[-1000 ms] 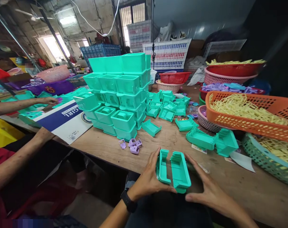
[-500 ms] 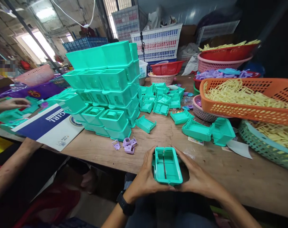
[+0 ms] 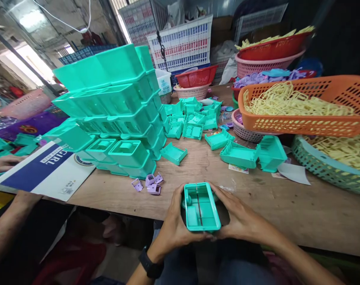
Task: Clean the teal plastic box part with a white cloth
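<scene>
Rough grey wall, bright window

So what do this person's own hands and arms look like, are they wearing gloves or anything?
No gloves: the left hand and right hand are both bare, and no sleeve shows on either forearm. The left wrist carries a black wristband, perhaps a watch; its face can't be made out. Nothing is worn on the right wrist.

A turquoise case occupies the space between the left hand and right hand. Bare wooden tabletop spreads rightward of the right hand, bounded ahead by a green basket; straight beyond both, a lane ends at heaped turquoise half-shells. Lilac plastic pieces and a towering box stack block the left hand's forward-left path.
</scene>
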The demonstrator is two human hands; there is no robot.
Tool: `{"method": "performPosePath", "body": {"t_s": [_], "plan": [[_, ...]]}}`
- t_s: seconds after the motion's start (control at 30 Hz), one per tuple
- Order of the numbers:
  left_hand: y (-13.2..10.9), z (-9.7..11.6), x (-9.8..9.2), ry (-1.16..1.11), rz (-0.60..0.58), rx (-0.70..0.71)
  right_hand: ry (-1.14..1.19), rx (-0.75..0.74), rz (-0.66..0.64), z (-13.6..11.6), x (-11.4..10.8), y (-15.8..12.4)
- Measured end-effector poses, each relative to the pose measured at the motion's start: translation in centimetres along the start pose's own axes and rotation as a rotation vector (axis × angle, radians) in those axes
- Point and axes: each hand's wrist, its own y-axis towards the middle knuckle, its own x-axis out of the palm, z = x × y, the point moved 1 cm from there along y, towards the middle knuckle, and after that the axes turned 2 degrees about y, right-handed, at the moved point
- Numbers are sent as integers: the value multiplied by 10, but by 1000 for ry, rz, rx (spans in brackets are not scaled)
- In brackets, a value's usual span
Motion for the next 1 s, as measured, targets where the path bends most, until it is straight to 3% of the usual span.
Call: {"method": "performPosePath", "body": {"t_s": [0.23,0.43,0.6,0.8,1.0], "plan": [[-1,-5,1,63,46,42,-23,-132,13,3,-3,1],[-3,-6,3,34,52,50,-56,-112,13,-3,-5,2],[-4,-4,4,32,50,65,-104,-189,33,-7,-8,3],[-12,0,16,70,138,-23,-164,-157,108,1,6,-3],[-10,2,25,129,213,-15,-213,-196,209,-4,15,-7]]}}
